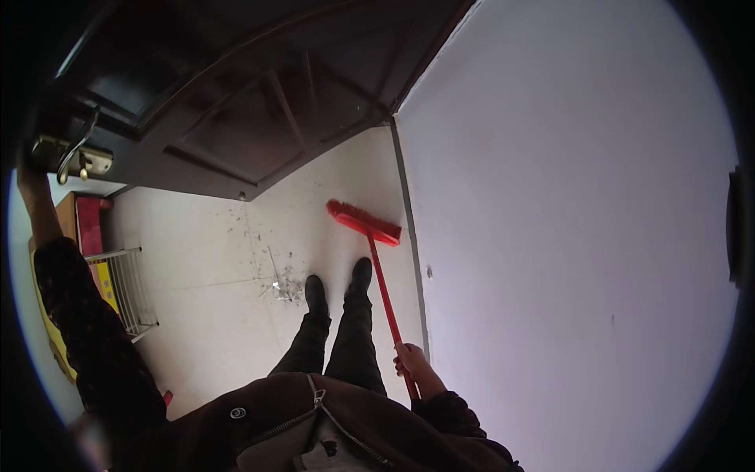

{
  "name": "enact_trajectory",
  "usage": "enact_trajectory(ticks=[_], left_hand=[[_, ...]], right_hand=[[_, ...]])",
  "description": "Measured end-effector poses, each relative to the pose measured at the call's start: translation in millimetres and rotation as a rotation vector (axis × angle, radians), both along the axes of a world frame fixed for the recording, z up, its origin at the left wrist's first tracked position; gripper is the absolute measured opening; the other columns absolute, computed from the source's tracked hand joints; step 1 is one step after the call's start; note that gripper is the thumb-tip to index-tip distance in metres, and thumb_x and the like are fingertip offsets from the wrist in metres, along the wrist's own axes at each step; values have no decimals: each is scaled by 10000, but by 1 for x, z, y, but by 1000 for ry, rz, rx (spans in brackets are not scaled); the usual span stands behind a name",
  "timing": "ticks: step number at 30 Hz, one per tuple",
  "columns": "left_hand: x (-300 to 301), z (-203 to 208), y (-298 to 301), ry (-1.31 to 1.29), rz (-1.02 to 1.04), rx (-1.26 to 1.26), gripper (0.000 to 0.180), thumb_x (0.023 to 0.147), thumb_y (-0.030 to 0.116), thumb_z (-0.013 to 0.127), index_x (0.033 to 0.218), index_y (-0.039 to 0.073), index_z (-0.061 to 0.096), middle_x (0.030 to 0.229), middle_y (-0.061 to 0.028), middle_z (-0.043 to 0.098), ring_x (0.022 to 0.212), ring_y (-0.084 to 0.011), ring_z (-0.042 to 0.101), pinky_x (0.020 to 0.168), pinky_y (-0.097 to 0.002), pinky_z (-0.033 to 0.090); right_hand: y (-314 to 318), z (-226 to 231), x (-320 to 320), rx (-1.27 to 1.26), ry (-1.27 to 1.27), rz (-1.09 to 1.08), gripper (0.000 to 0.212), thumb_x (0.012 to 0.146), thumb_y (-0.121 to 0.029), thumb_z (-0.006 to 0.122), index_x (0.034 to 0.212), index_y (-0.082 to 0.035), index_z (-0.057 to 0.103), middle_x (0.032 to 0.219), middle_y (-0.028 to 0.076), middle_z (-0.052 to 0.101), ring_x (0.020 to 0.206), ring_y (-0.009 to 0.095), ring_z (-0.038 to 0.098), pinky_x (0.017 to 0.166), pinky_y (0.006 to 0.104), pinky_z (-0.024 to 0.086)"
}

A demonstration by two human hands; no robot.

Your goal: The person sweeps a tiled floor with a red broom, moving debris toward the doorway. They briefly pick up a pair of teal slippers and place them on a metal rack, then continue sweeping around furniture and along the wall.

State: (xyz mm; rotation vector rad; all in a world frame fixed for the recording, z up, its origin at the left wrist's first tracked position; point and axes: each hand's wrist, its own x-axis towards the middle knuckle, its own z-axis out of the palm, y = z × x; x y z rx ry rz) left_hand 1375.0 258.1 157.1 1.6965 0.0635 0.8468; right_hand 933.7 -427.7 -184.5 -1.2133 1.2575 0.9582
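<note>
A broom with a red bristle head [363,222] and a red handle [382,287] reaches down to the pale floor near the wall. My right hand [410,362] is closed around the upper part of that handle. At the far left, my left arm stretches out to a dark brown door [236,126], and my left hand [33,179] meets its edge beside the metal lock and lever handle [75,157]. The fingers of that hand are hidden in shadow behind the door's edge. Dust and bits of litter [285,289] lie scattered on the floor left of my shoes.
A white wall [566,236] with a grey baseboard [409,204] runs along the right. Under my left arm stands a white wire rack [126,287] beside red and yellow items. My dark shoes [316,291] are planted on the tiles between litter and broom.
</note>
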Motion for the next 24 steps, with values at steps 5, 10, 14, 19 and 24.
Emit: enact_trajectory(ticks=[5,10,14,19,24], left_hand=[[-63,-17,-45,-210,536,915,472,894,184,631,1313,-1,518,1361,-138,500,1223,-247,508,1015,-339,405],[-198,-101,-312,197,-695,617,967,625,352,878,1404,46,392,1376,-175,449,1247,-341,457,1046,-466,369],[-236,-105,-413,31,-1203,399,654,709,252,837,1259,33,558,1218,-158,561,1168,-329,518,976,-422,419],[-174,-141,-384,347,-1086,-428,191,757,30,669,938,-29,649,928,-131,638,879,-214,600,830,-318,462],[-186,-175,-318,156,-682,-192,379,936,364,528,686,79,527,687,-148,618,694,-274,578,746,-401,446]], right_hand=[[9,7,65,101,-272,-48,287,954,-291,526,879,-15,515,671,88,546,494,177,524,432,333,456],[27,-18,183,158,-398,-297,223,909,-160,514,779,21,508,603,87,520,441,173,492,413,325,438],[99,-11,277,321,-554,-675,140,883,-116,540,859,17,504,670,97,541,486,188,509,442,321,453],[154,-71,347,584,-399,-933,123,899,-82,562,974,-59,467,740,83,546,552,190,524,499,317,463],[251,-117,358,599,-415,-792,85,888,-58,554,816,-49,510,643,72,510,540,201,520,492,358,468]])
